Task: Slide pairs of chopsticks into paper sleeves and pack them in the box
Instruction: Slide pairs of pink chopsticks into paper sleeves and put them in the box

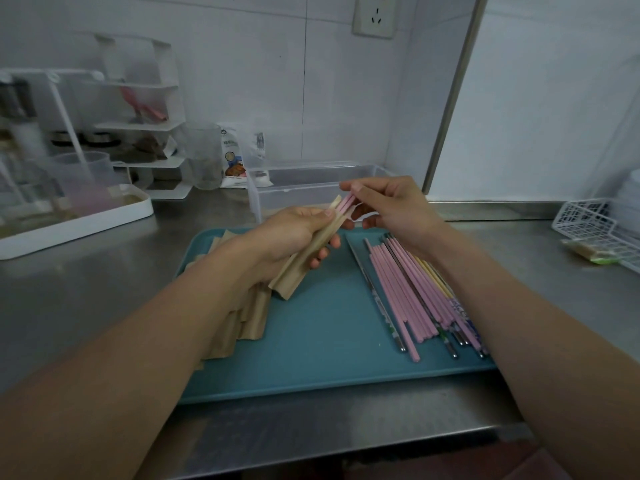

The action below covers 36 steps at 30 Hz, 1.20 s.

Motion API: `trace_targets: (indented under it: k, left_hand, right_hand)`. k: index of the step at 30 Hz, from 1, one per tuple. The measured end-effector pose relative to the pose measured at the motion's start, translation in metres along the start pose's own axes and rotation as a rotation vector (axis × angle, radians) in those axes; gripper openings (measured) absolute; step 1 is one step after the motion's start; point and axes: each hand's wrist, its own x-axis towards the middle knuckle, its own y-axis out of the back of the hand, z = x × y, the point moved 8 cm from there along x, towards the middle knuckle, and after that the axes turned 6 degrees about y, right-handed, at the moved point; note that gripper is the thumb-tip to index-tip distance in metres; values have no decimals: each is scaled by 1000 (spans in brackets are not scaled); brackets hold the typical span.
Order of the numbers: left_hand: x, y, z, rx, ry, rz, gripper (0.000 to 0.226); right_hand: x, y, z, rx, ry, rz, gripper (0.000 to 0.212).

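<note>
Above the tray (329, 341), her left hand (294, 233) grips a paper sleeve (311, 247) while her right hand (391, 209) pinches pink chopsticks (346, 204) into it; misaligned tips could tear its mouth.

Before you a tray (322, 344) on the worktop (86, 271), paper sleeves (242, 317) along its left edge, loose chopsticks (419, 292) by its right edge, a box (311, 188) behind its far edge.

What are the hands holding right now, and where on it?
Left hand grips a paper sleeve around its middle; right hand pinches the pink chopsticks at their exposed ends.
</note>
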Motion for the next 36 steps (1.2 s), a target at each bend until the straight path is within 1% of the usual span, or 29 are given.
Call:
trace_targets:
  k: [2,5,7,10,12,14,16,18,22,23,25,26,27,28,29,31,32,33,34,36]
  left_hand:
    - [-1,-1,0,1,4,-3,36]
    - [-4,0,5,-53,11,17,37]
    - [-3,14,10,-106,2,88,43]
    - [-6,52,17,-231,-21,323,42]
    - [-12,72,17,-281,-24,444,38]
    - [-16,81,16,-287,-21,517,33]
    - [-16,86,13,-291,-9,561,30]
    - [-16,91,11,-279,5,582,26]
    - [-16,100,3,-276,47,598,20]
    - [-15,102,1,-264,61,593,19]
    - [-15,103,-3,-236,92,585,20]
    - [-16,104,-4,-224,103,583,21]
    - [-16,105,-3,-214,112,580,21]
    - [-16,107,-4,-210,122,580,21]
    - [-17,108,-3,-209,130,582,20]
    - [-22,111,-1,-189,150,608,18]
    - [-24,113,0,-169,162,628,17]
    - [-25,114,0,-147,173,646,16]
    - [-27,115,1,-119,179,667,15]
    - [-28,117,4,-42,161,698,10]
  right_hand:
    - [0,-1,0,41,7,-14,24]
    - [0,2,0,185,-14,17,19]
    - [1,16,1,282,-37,122,16]
    - [-1,45,2,422,-45,373,15]
    - [-4,58,0,461,-26,522,13]
    - [-3,64,-3,457,-21,613,8]
    - [7,64,-11,409,-22,628,4]
    - [28,56,-18,330,-46,575,6]
    - [64,26,-10,209,-203,424,4]
    - [69,20,-7,133,-233,394,5]
    - [71,16,-8,-104,-200,403,17]
    - [68,11,-16,-202,-141,418,18]
    - [63,0,-26,-283,-81,378,14]
    - [57,-21,-33,-357,-42,247,9]
    - [47,-49,-38,-427,-32,38,7]
    - [14,-105,-34,-544,-54,-446,15]
    - [-1,-124,-31,-602,-51,-619,21]
    - [-12,-136,-27,-657,-42,-707,26]
    - [-16,-140,-22,-689,-43,-710,31]
    - [-13,-137,-11,-661,-133,-583,41]
